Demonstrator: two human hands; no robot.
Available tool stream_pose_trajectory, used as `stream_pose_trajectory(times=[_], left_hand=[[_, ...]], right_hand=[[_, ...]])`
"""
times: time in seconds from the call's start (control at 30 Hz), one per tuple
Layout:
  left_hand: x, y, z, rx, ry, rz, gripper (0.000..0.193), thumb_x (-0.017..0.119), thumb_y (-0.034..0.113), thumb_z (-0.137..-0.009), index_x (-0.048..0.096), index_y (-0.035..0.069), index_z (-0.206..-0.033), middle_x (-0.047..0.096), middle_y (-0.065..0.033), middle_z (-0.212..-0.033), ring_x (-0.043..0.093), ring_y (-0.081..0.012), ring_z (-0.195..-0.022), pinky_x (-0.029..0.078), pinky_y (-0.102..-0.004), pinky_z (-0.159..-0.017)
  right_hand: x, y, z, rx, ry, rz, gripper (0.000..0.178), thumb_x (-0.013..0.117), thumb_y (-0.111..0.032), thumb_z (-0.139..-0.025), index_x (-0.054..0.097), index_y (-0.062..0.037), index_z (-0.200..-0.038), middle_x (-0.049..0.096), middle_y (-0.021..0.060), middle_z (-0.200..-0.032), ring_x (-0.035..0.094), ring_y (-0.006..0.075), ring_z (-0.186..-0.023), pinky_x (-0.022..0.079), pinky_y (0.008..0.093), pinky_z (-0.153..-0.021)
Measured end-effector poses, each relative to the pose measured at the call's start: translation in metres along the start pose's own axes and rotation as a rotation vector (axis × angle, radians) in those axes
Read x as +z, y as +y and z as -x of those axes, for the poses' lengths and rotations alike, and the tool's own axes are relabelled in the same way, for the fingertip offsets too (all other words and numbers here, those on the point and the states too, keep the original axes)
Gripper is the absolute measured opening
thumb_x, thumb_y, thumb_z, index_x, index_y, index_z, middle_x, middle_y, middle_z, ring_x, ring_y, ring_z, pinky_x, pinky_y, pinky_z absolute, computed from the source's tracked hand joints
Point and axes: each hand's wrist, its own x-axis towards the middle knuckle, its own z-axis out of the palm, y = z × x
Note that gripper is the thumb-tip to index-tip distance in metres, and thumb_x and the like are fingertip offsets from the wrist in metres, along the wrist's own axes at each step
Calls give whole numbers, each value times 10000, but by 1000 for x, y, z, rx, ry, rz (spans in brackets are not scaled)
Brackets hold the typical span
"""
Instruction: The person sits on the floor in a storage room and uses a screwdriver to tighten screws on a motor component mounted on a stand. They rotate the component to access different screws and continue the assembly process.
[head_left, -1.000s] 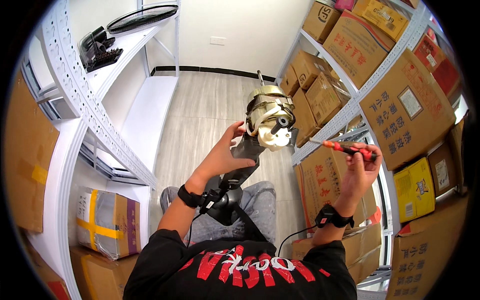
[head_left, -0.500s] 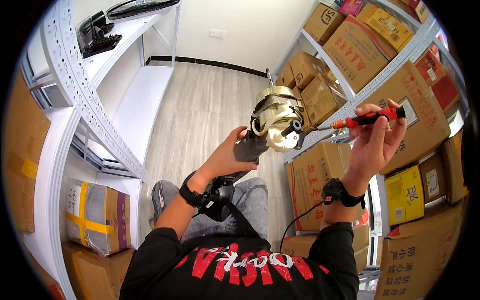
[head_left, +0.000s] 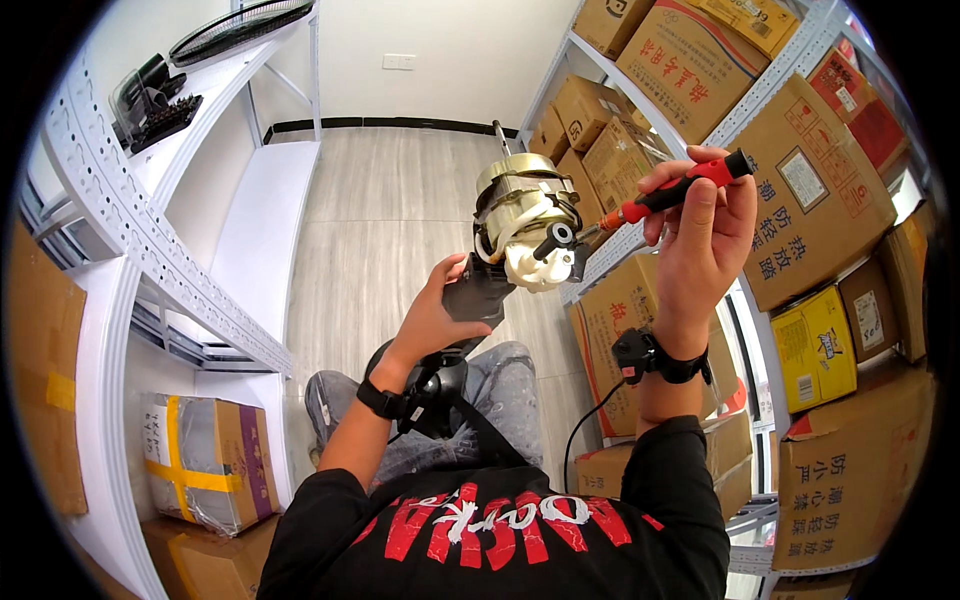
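My left hand point(head_left: 430, 315) is wrapped round the black neck point(head_left: 478, 290) of an electric fan and holds it up in front of me. At the top of the neck sits the bare fan motor point(head_left: 520, 210), with a metal casing, white plastic parts and a shaft pointing away from me. Fingers of my right hand point(head_left: 705, 240) grip a red and black screwdriver point(head_left: 655, 198), its shank slanting down-left to the motor's right side. Whether the tip touches a screw there is too small to tell. Below my left hand, the black round fan base point(head_left: 438, 395) shows partly behind my wrist.
A white shelf at left carries a fan guard point(head_left: 235, 30) and black parts point(head_left: 165, 115). A taped box point(head_left: 205, 460) stands on the lower left. Cardboard boxes point(head_left: 690, 70) fill the right rack, close to my right arm. A black cable point(head_left: 585, 425) hangs from my right wrist.
The whole view has shifted slightly. My right hand has moved left and away from me, and the screwdriver handle now tilts more steeply. My left hand keeps its grip on the neck.
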Motion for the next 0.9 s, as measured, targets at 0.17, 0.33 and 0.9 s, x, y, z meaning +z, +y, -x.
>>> stream_pose_trajectory(times=[0.17,0.33,0.9], left_hand=[[1,-6,3,-23,7,-42,1095,961,280,-625,345,7,-1488,567,-160,-1350,539,-246,-1286,425,-367,-1088],[-1,-7,3,-40,-19,-53,1026,941,281,-662,371,6,-1469,578,-152,-1339,554,-233,-1267,439,-362,-1072],[-1,0,4,-52,-19,-42,965,920,263,-687,392,-4,-1449,590,-148,-1311,565,-239,-1250,434,-365,-1071]], right_hand=[[3,6,1,-5,-21,23,198,517,-173,-1057,503,-15,-1177,683,124,-870,505,52,-544,400,174,-497],[2,8,1,5,-9,36,203,527,-173,-1053,505,-12,-1176,683,113,-864,515,41,-549,394,167,-490],[6,3,0,-17,-49,32,209,541,-149,-1043,499,0,-1183,679,120,-857,503,51,-556,401,171,-519]])
